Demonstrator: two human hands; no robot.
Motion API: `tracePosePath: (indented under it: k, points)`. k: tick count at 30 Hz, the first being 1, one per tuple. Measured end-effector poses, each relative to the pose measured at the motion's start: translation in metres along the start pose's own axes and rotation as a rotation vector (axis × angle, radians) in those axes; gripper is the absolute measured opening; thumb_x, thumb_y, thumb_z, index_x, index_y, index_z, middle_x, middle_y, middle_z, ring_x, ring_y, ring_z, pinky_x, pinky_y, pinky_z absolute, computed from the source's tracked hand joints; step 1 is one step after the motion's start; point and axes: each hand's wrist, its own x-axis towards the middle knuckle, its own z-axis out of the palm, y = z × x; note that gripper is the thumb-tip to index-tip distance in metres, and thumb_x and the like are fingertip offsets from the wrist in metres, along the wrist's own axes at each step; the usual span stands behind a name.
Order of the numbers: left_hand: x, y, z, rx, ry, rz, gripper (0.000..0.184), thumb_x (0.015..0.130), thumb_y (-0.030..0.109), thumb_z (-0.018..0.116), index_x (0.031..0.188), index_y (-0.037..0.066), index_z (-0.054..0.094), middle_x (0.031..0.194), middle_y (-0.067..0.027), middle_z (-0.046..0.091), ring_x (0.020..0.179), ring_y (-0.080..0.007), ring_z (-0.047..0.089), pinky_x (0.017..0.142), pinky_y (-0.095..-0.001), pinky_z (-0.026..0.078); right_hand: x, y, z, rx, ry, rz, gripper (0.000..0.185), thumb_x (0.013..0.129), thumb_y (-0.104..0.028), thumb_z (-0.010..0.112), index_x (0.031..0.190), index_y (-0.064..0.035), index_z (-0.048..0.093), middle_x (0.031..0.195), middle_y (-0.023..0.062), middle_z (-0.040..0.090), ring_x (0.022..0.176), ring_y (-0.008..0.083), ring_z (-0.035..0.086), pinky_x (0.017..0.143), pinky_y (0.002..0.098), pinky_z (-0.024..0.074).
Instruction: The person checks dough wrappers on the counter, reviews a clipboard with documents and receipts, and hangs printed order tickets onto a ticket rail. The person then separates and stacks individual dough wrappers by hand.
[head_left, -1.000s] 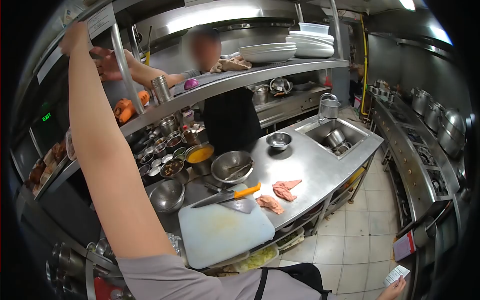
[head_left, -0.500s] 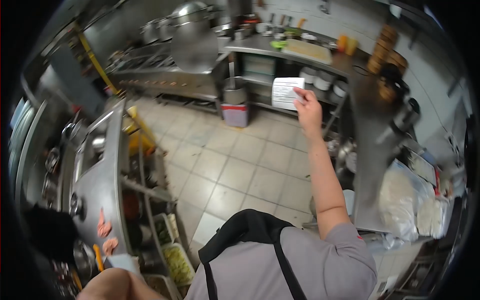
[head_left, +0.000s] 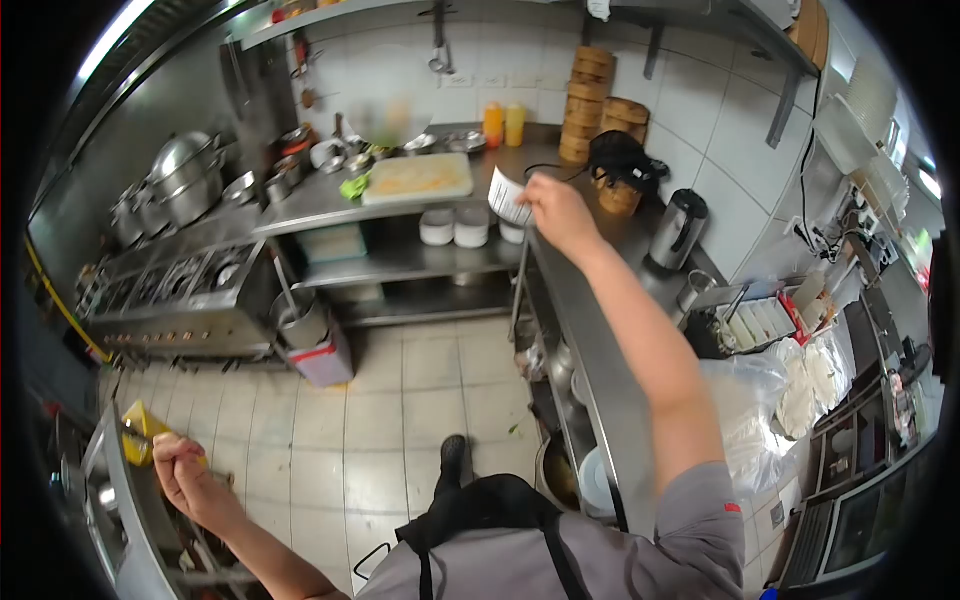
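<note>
My right hand (head_left: 560,212) pinches a white paper slip (head_left: 508,198) with printed lines by its right edge. The slip is held up and slightly curled, in front of the steel counter (head_left: 622,395) on the right. At the lower left is my left hand (head_left: 192,485), its fingers curled closed. A thin dark piece shows by its fingertips, too small to name; I cannot tell whether it is held. Close to that hand is a yellow object (head_left: 138,420) beside the left steel table (head_left: 135,545).
Ahead, a cutting board (head_left: 418,178) with food lies on the back counter, near sauce bottles (head_left: 493,126). Bamboo steamers (head_left: 586,105) and a metal flask (head_left: 680,230) stand right. A stove (head_left: 180,300) is left, a bin (head_left: 322,360) beside it. Tiled floor (head_left: 375,420) lies between.
The view has swung right and up toward the back counter. My left hand has come into sight at lower left. The slip stays in my right hand, now more tilted and curled.
</note>
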Motion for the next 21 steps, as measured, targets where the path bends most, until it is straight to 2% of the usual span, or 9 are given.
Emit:
tracePosePath:
  k: [4, 6, 8, 9, 13, 15, 16, 20, 21]
  points:
    - [0.039, -0.104, 0.044, -0.207, -0.032, -0.07, 0.008, 0.081, 0.002, 0.038, 0.084, 0.003, 0.046, 0.081, -0.0045, 0.038, 0.068, -0.0112, 0.037, 0.062, -0.0227, 0.032, 0.109, 0.086, -0.038, -0.405, 0.214, -0.115, 0.015, 0.079, -0.002, 0.047, 0.087, -0.0041, 0.061, 0.085, 0.013, 0.054, 0.078, 0.0339, 0.056, 0.068, 0.0405, 0.0466]
    - [0.064, -0.146, 0.1, -0.253, 0.031, -0.111, 0.007, 0.082, 0.003, 0.038, 0.082, 0.003, 0.045, 0.078, -0.0044, 0.038, 0.066, -0.01, 0.036, 0.06, -0.0222, 0.031, 0.171, 0.131, -0.064, -0.489, 0.48, -0.165, 0.013, 0.083, -0.005, 0.047, 0.09, -0.0034, 0.057, 0.087, 0.0147, 0.053, 0.081, 0.0366, 0.054, 0.067, 0.0436, 0.0452]
    - [0.082, -0.183, 0.154, -0.296, -0.053, -0.188, 0.007, 0.082, 0.002, 0.038, 0.081, 0.003, 0.045, 0.077, -0.0043, 0.039, 0.064, -0.0091, 0.036, 0.059, -0.0212, 0.031, 0.229, 0.191, -0.097, -0.502, 0.678, 0.112, 0.017, 0.085, -0.014, 0.047, 0.092, -0.0023, 0.057, 0.094, 0.0208, 0.056, 0.088, 0.0377, 0.056, 0.074, 0.0431, 0.0451]
    - [0.089, -0.197, 0.183, -0.33, -0.121, -0.224, 0.006, 0.081, 0.001, 0.038, 0.08, 0.003, 0.045, 0.076, -0.0044, 0.04, 0.064, -0.0088, 0.037, 0.059, -0.0208, 0.031, 0.241, 0.201, -0.111, -0.67, 0.808, 0.004, 0.021, 0.081, -0.008, 0.05, 0.099, 0.0003, 0.057, 0.096, 0.0221, 0.058, 0.088, 0.0375, 0.057, 0.075, 0.0433, 0.046]
    - [0.102, -0.253, 0.278, -0.199, -0.337, -0.217, 0.013, 0.079, -0.003, 0.038, 0.073, 0.002, 0.048, 0.07, -0.0041, 0.045, 0.061, -0.0084, 0.039, 0.056, -0.0199, 0.032, 0.272, 0.245, -0.126, -0.733, 0.784, 0.404, 0.032, 0.078, -0.003, 0.056, 0.109, 0.0003, 0.058, 0.096, 0.0155, 0.058, 0.084, 0.0302, 0.058, 0.074, 0.0367, 0.0475]
    - [0.104, -0.267, 0.321, -0.357, -0.449, -0.391, 0.014, 0.079, -0.003, 0.04, 0.072, 0.002, 0.051, 0.07, -0.0041, 0.047, 0.061, -0.0085, 0.041, 0.056, -0.0199, 0.033, 0.289, 0.283, -0.133, -0.738, 0.927, 0.203, 0.016, 0.068, 0.001, 0.051, 0.08, 0.006, 0.06, 0.081, 0.0269, 0.058, 0.083, 0.0424, 0.056, 0.076, 0.0439, 0.044]
    - [0.102, -0.283, 0.336, -0.378, -0.587, -0.39, 0.01, 0.082, 0.001, 0.042, 0.078, 0.002, 0.051, 0.073, -0.0034, 0.045, 0.062, -0.0082, 0.043, 0.057, -0.0192, 0.034, 0.297, 0.278, -0.136, -0.772, 0.915, 0.243, 0.013, 0.066, 0.002, 0.051, 0.07, 0.0062, 0.062, 0.081, 0.0281, 0.058, 0.084, 0.043, 0.055, 0.076, 0.0454, 0.0439]
    - [0.076, -0.275, 0.398, -0.523, -0.997, -0.486, 0.011, 0.085, 0.007, 0.051, 0.077, 0.003, 0.056, 0.072, -0.0034, 0.051, 0.065, -0.0099, 0.047, 0.059, -0.0215, 0.038, 0.327, 0.276, -0.152, -0.743, 0.976, 0.237, 0.014, 0.068, 0.001, 0.051, 0.073, 0.0071, 0.062, 0.081, 0.0281, 0.059, 0.084, 0.042, 0.057, 0.077, 0.0464, 0.0445]
    - [0.069, -0.268, 0.408, -0.578, -1.103, -0.516, 0.01, 0.083, -0.002, 0.05, 0.081, 0.001, 0.06, 0.073, -0.0042, 0.056, 0.067, -0.0107, 0.051, 0.061, -0.0224, 0.04, 0.332, 0.283, -0.154, -0.799, 0.965, 0.278, 0.014, 0.069, 0.001, 0.051, 0.074, 0.0072, 0.063, 0.082, 0.028, 0.059, 0.084, 0.0421, 0.057, 0.077, 0.0464, 0.0449]
